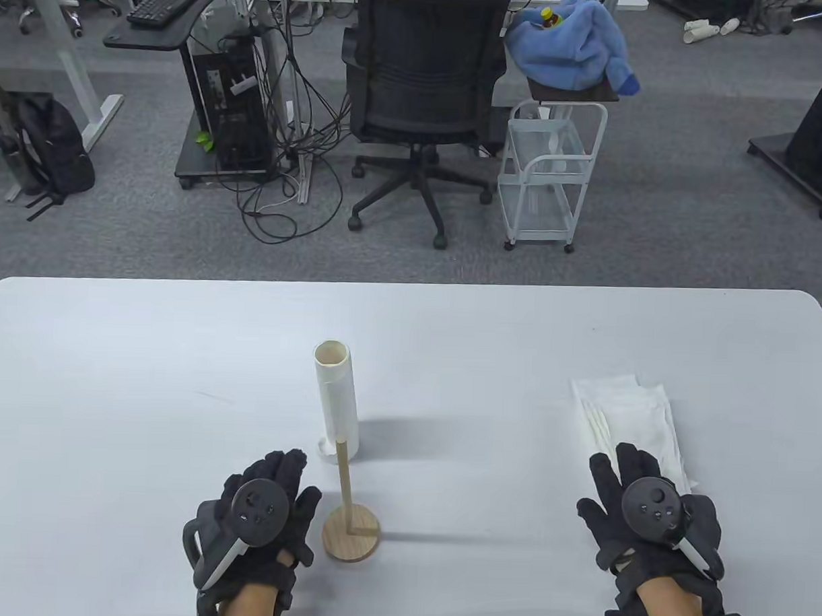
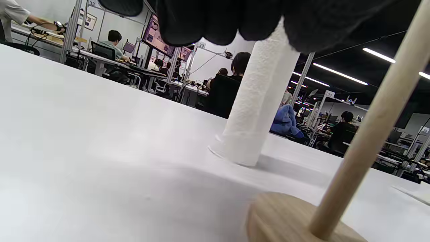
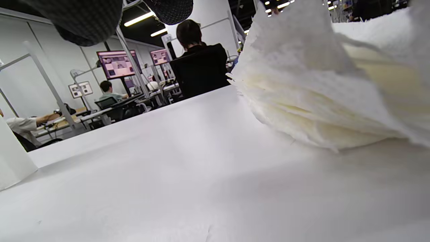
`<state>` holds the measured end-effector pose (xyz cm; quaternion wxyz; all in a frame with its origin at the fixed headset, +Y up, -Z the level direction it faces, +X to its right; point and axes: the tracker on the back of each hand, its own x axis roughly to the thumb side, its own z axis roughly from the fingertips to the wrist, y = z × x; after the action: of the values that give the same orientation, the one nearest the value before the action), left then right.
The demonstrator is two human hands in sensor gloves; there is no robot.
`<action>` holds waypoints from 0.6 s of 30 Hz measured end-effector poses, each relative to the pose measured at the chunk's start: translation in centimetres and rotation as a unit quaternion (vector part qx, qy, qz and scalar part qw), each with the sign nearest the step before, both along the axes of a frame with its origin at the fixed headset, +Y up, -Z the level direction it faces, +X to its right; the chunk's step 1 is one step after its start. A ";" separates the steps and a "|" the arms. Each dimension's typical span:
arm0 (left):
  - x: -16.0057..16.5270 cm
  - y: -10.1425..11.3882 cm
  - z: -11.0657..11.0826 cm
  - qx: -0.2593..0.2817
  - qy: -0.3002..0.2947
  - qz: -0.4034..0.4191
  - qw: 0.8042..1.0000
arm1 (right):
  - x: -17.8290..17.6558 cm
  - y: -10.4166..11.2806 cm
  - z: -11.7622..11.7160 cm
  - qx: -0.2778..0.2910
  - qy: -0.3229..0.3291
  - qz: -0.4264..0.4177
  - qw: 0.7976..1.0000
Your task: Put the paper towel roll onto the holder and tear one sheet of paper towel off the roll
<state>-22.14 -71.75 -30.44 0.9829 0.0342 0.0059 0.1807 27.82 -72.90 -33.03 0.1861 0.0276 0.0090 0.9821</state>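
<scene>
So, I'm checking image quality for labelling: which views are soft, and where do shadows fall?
Table view: sharp; paper towel roll and holder cast shadows rightward. Left wrist view: holder base blurred. Right wrist view: stack of sheets soft, fingers out of focus.

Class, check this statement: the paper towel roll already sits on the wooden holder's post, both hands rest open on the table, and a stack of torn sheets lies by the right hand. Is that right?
Not quite. The paper towel roll stands upright on the table behind the wooden holder, not on its post; the table view shows the post bare. The rest holds: the left hand and right hand rest open, and the stack of torn sheets lies by the right hand.
</scene>
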 end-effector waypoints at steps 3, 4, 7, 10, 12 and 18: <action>-0.1 0.1 0.0 0.003 0.001 0.006 1.000 | 0.1 0.0 0.0 0.001 -0.002 0.000 1.000; -0.1 0.1 0.0 0.004 0.001 0.010 1.000 | 0.1 0.0 0.0 0.001 -0.002 -0.001 1.000; -0.4 0.0 0.0 -0.001 0.002 0.024 1.000 | 0.0 -0.2 -0.1 -0.007 0.002 -0.003 1.000; -0.7 0.1 0.1 -0.004 -0.018 0.064 0.998 | -0.1 -0.2 -0.1 -0.010 0.008 -0.008 1.000; -0.9 0.1 0.2 -0.007 -0.043 0.107 0.993 | -0.2 -0.1 0.0 -0.005 0.011 -0.012 1.000; -0.6 0.0 0.0 -0.066 -0.094 0.093 0.989 | -0.2 -0.2 0.1 -0.009 0.012 -0.020 1.000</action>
<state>-22.75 -71.79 -30.45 0.9581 -0.0489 -0.0715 0.2732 27.61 -73.13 -32.95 0.2061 0.0380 0.0191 0.9776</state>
